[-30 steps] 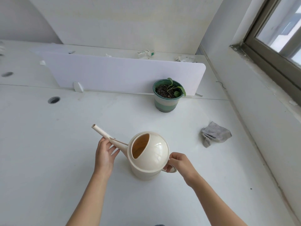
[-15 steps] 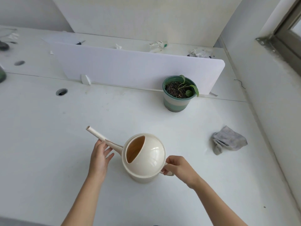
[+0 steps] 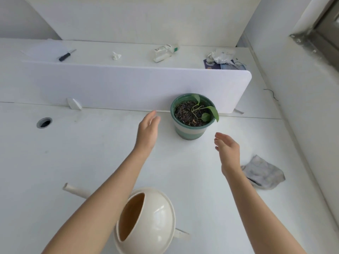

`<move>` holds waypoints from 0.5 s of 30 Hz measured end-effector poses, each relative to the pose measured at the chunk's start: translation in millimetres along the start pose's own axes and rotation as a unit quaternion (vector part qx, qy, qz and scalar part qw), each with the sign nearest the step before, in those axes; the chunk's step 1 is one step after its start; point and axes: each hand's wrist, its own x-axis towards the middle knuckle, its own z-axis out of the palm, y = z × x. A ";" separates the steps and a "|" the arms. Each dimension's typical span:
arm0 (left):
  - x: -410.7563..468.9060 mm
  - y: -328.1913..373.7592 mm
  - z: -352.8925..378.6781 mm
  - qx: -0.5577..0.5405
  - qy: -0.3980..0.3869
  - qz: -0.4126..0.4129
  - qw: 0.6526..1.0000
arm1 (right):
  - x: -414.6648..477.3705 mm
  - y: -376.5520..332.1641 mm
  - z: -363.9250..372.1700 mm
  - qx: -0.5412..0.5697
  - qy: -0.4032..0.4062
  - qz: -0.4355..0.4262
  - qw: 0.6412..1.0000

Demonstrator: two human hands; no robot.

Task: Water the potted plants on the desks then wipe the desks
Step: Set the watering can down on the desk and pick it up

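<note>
A green and cream striped pot [image 3: 190,130] holding a small leafy plant stands on the white desk [image 3: 91,153], against the white divider panel. My left hand [image 3: 147,131] is stretched out just left of the pot, fingers apart, empty. On the pot's near right side, my right hand [image 3: 228,152] hovers open and empty. The cream watering can [image 3: 146,222] rests on the desk near me, under my left forearm, with its spout pointing left. A crumpled grey cloth [image 3: 264,173] lies to the right.
The white divider [image 3: 119,87] runs across the desk behind the pot. Beyond it lie a screwdriver [image 3: 67,55], crumpled paper, a plastic bottle [image 3: 165,50] and wrappers. A cable hole [image 3: 44,122] sits at the left. A wall and window sill close off the right side.
Both hands let go of the watering can, which now stands alone on the desk, and reached forward to either side of the plant pot. The camera moved closer.
</note>
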 end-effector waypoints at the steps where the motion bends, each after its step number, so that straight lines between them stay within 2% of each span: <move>1: 13.4 0.1 15.5 -0.014 -0.013 -0.015 1.000 | 6.0 0.5 4.0 0.003 0.005 -0.002 1.000; 4: 39.8 -8.5 48.7 -0.030 -0.049 -0.027 0.998 | 20.3 1.8 14.8 0.015 -0.015 -0.009 1.000; 10: 59.2 -25.4 68.2 -0.044 -0.055 -0.031 0.997 | 34.2 7.3 31.3 0.042 -0.077 -0.067 0.994; 15: 54.1 -27.0 75.5 -0.039 -0.074 -0.044 0.996 | 38.9 11.9 41.5 0.054 -0.068 -0.067 0.994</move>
